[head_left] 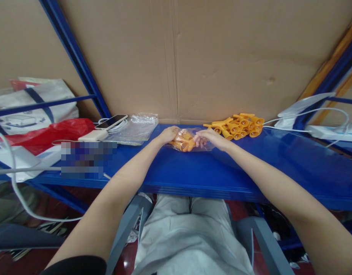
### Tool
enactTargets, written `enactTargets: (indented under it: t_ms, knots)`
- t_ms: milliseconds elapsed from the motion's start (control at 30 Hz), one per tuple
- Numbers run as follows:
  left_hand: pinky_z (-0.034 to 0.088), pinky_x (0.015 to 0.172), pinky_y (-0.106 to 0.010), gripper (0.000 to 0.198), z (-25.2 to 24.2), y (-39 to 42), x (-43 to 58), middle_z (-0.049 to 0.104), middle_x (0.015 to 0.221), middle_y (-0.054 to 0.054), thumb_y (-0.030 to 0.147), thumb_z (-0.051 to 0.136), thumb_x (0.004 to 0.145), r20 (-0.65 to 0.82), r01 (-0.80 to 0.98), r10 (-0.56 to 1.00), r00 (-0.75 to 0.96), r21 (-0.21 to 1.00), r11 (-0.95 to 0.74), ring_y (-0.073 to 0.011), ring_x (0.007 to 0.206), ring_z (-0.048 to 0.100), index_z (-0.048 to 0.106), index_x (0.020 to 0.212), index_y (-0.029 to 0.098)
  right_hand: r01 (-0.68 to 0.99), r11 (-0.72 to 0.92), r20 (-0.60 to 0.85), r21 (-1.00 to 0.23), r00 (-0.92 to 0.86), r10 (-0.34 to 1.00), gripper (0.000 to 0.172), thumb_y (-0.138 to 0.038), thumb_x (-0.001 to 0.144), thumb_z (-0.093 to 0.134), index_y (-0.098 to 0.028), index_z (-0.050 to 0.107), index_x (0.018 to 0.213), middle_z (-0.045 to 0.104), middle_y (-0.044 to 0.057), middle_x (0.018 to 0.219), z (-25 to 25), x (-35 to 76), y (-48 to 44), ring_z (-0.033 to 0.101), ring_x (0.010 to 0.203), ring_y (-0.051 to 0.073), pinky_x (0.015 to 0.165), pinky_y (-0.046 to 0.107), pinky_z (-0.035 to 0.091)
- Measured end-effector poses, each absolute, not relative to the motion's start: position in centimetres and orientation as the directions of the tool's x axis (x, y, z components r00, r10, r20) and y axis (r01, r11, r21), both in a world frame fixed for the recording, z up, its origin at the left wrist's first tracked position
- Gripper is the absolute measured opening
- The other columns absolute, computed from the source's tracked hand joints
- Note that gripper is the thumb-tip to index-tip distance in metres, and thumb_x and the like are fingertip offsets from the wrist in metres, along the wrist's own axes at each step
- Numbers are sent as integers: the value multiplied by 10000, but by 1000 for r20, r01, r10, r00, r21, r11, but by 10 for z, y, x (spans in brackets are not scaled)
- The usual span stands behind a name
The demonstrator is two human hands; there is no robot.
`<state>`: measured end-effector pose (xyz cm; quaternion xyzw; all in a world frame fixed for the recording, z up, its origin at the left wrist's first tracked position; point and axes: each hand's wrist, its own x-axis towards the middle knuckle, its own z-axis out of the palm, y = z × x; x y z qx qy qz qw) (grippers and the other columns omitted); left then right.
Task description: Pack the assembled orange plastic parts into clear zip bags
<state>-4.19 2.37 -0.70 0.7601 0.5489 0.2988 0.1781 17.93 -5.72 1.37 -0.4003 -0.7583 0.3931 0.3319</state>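
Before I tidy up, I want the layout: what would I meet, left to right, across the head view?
Red plastic, flat clear plastic packaging, left hand, clear bag of orange pieces, loose orange pieces.

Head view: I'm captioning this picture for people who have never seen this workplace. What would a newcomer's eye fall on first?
Probably the clear bag of orange pieces on the blue tabletop, between the left hand and the right hand. Next, the loose orange pile just beyond the right hand, bright against the blue. Then the crumpled red plastic at far left.
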Motion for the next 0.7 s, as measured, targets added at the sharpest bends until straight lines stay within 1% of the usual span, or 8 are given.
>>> enactTargets:
  t_ms: [100, 167, 233, 300, 400, 533, 600, 700]
  knots:
    - [443, 1056, -329, 363, -6, 20, -40, 709, 1251, -89, 220, 429, 917, 258, 736, 941, 219, 590, -333, -254, 1196, 631, 719, 1128, 163, 389, 468, 254, -794, -488, 835, 278, -391, 867, 604, -161, 640, 714, 640, 6, 634, 8, 177, -54, 557, 567, 108, 605, 246, 433]
    - [436, 1063, -319, 368, -4, 19, -39, 703, 1264, -93, 195, 428, 914, 264, 740, 938, 224, 580, -340, -243, 1204, 626, 715, 1140, 154, 413, 511, 303, -754, -473, 828, 198, -336, 797, 668, -166, 633, 700, 639, -3, 652, 2, 176, -49, 556, 596, 116, 637, 262, 443]
    - [433, 1064, -309, 358, -3, 19, -39, 704, 1258, -99, 169, 439, 904, 266, 743, 939, 220, 577, -338, -236, 1200, 626, 720, 1124, 145, 418, 532, 344, -737, -445, 827, 116, -247, 764, 652, -169, 629, 681, 638, -8, 658, -2, 176, -44, 555, 616, 121, 662, 273, 450]
    - [439, 1055, -311, 329, -2, 19, -39, 717, 1222, -103, 151, 462, 889, 263, 738, 946, 191, 596, -315, -237, 1179, 633, 727, 1083, 138, 418, 532, 360, -736, -424, 831, 87, -184, 747, 613, -171, 624, 662, 639, -9, 661, -5, 177, -40, 563, 634, 127, 683, 283, 457]
    - [483, 1000, -333, 238, -2, 18, -39, 742, 1115, -101, 171, 521, 867, 225, 674, 969, 104, 701, -235, -251, 1098, 660, 728, 981, 139, 439, 520, 353, -733, -407, 842, 110, -155, 740, 588, -173, 610, 635, 635, -5, 664, -6, 180, -37, 570, 656, 136, 702, 291, 458]
    - [557, 856, -334, 175, -2, 14, -40, 740, 974, -75, 235, 541, 883, 80, 433, 995, 51, 896, -94, -226, 918, 689, 692, 922, 156, 471, 487, 327, -735, -383, 864, 129, -153, 739, 585, -174, 587, 612, 614, -6, 657, -7, 181, -37, 559, 665, 139, 713, 288, 446]
    - [571, 807, -323, 154, -1, 11, -39, 728, 940, -63, 254, 551, 892, 23, 334, 997, 72, 941, -46, -201, 843, 686, 672, 930, 165, 486, 469, 314, -737, -369, 875, 122, -145, 734, 582, -174, 587, 615, 609, -8, 658, -7, 181, -37, 556, 671, 139, 713, 282, 442]
    - [584, 753, -320, 155, 1, 7, -39, 718, 927, -68, 289, 578, 898, -29, 271, 996, 79, 963, 6, -187, 790, 677, 646, 971, 171, 492, 425, 287, -760, -333, 898, 131, -125, 734, 554, -175, 582, 616, 611, -1, 667, -6, 179, -38, 562, 683, 140, 700, 267, 442]
